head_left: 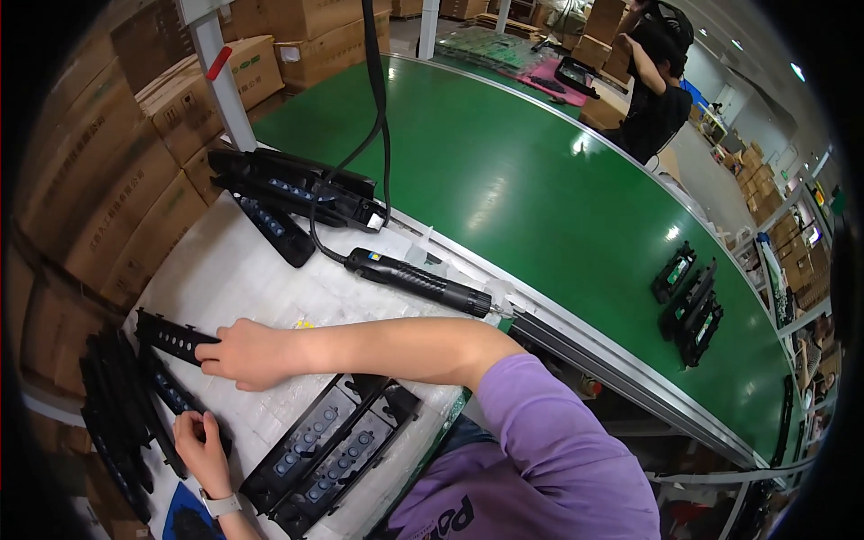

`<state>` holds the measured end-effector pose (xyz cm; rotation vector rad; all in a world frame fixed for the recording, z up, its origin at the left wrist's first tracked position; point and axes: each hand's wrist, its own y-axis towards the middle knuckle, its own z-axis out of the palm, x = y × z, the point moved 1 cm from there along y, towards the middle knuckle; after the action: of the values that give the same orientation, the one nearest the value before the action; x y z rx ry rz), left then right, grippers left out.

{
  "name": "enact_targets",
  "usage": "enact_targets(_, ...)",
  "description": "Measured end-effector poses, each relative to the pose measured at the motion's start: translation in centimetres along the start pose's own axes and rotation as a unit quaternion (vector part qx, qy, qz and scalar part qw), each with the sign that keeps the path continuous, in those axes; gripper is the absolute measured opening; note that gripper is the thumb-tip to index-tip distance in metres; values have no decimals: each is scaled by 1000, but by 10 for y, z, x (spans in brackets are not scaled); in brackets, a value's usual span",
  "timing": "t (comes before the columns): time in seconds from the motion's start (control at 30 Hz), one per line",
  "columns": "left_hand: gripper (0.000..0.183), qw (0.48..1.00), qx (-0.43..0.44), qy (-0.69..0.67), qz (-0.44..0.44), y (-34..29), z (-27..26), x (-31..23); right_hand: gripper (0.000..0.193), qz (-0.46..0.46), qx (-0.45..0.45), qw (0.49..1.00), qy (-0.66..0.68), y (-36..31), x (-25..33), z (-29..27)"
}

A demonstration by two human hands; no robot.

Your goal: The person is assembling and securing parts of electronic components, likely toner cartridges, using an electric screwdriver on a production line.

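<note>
Far left of the black electric screwdriver (418, 283): we have slim black parts (115, 423) piled along the edge of our white worktop (207, 279).
Perforated strip (166, 334): lower left of the screwdriver, black, slanted; we would do well to hold it lightly by its rim, keeping its free end clear of neighbouring parts.
Left hand (200, 441): farther down, fingers curled and half closed beside a dark studded panel (171, 385); we cannot tell whether they pinch it.
Right hand (252, 354): left of and below the screwdriver, well apart from our other hand, fingers bent closed on the strip's right end.
Button housings (306, 441): below the screwdriver, two black ones with grey buttons, side by side, untouched.
Green surface (486, 180): right of the screwdriver, carrying three black assemblies (691, 301) near its far end.
</note>
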<state>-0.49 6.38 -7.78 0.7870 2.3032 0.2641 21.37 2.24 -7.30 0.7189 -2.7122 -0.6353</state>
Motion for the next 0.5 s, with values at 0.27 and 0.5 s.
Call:
enact_targets(0.27,14,1000,10,-12,-19,-7,-4,2,37,41,-26,998,-48,-4,-11,1)
enact_targets(0.5,15,1000,-4,-18,-2,-9,-3,-6,43,77,-69,993,-57,-5,-19,3)
